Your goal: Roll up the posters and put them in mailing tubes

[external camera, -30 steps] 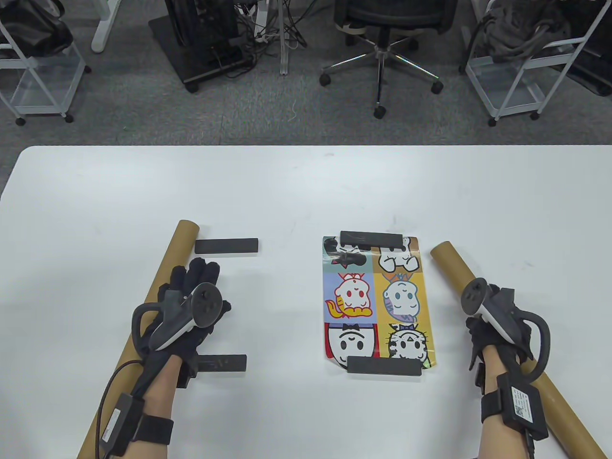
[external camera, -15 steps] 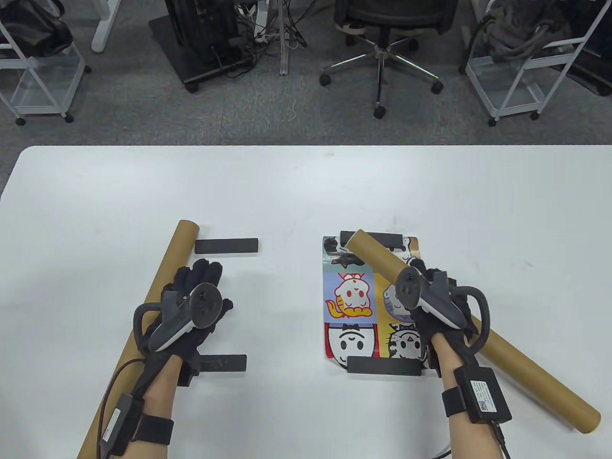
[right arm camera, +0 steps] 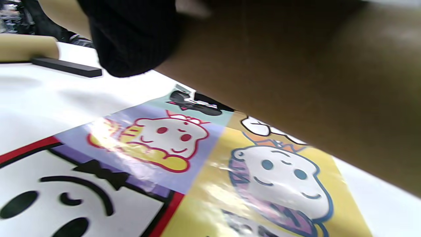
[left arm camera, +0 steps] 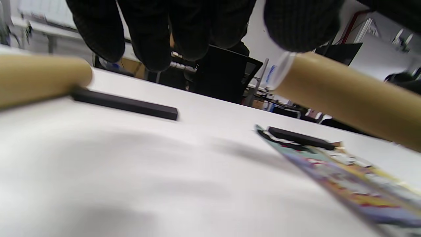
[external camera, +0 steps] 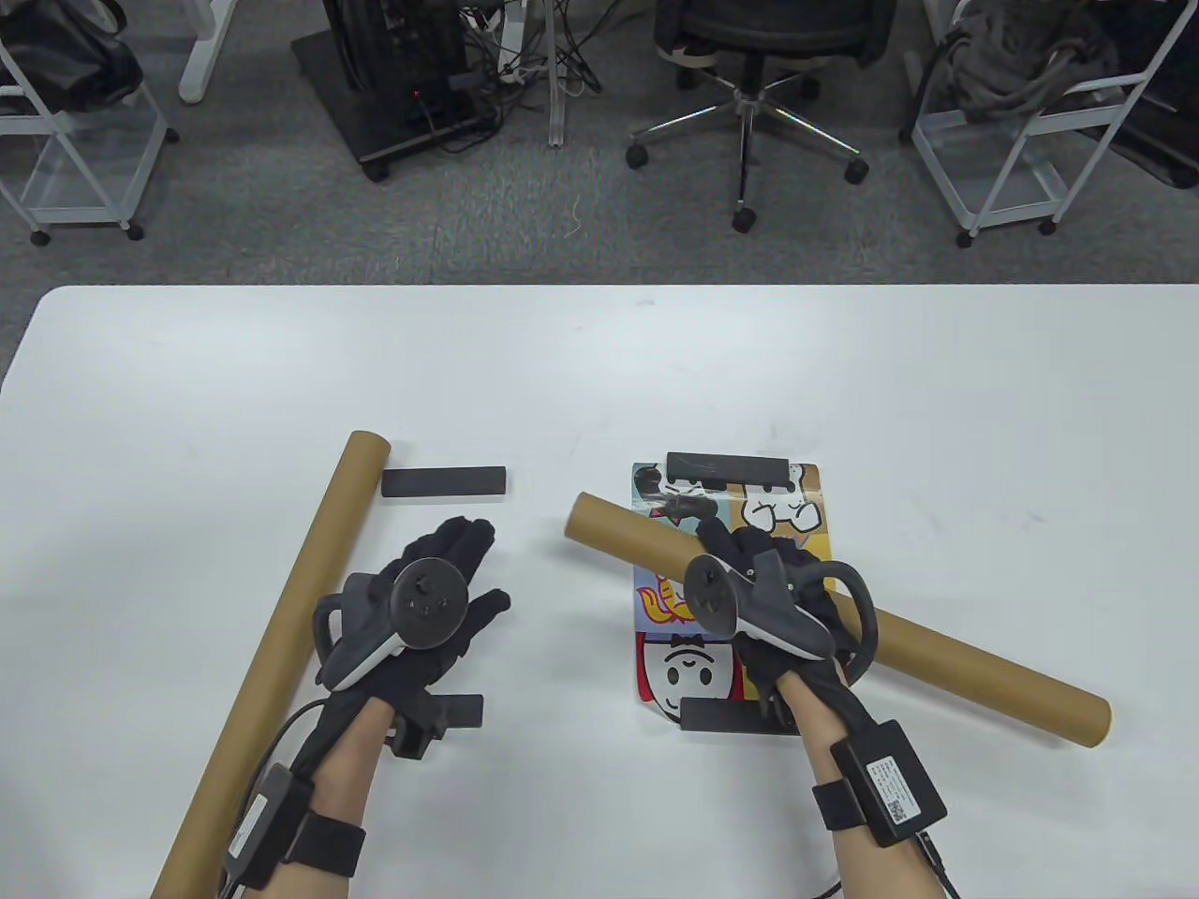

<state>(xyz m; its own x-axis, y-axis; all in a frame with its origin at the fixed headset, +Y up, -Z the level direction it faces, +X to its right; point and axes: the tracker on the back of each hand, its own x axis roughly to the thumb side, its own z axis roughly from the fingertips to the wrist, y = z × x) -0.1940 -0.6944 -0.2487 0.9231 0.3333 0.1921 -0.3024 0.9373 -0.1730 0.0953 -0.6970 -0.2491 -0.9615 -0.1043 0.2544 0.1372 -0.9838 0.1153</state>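
Observation:
My right hand (external camera: 759, 599) grips a brown cardboard mailing tube (external camera: 974, 670) around its middle and holds it above the cartoon poster (external camera: 782, 510), its far end pointing left. The tube fills the top of the right wrist view (right arm camera: 296, 82) and shows in the left wrist view (left arm camera: 345, 95). The poster (right arm camera: 197, 164) lies flat, held down by black bar weights at its far edge (external camera: 729, 465) and near edge (external camera: 726, 717). My left hand (external camera: 431, 609) hovers open and empty, fingers spread, between a second tube (external camera: 281, 646) and the lifted tube's left end.
Two more black bar weights lie on the white table (external camera: 599, 375): one by the left tube's far end (external camera: 444, 481), one under my left wrist (external camera: 459, 712). Chairs and carts stand beyond the far edge.
My right hand lifted the right tube off the table and swung it left over the poster, turning it nearly crosswise. My left hand moved right and spread its fingers.

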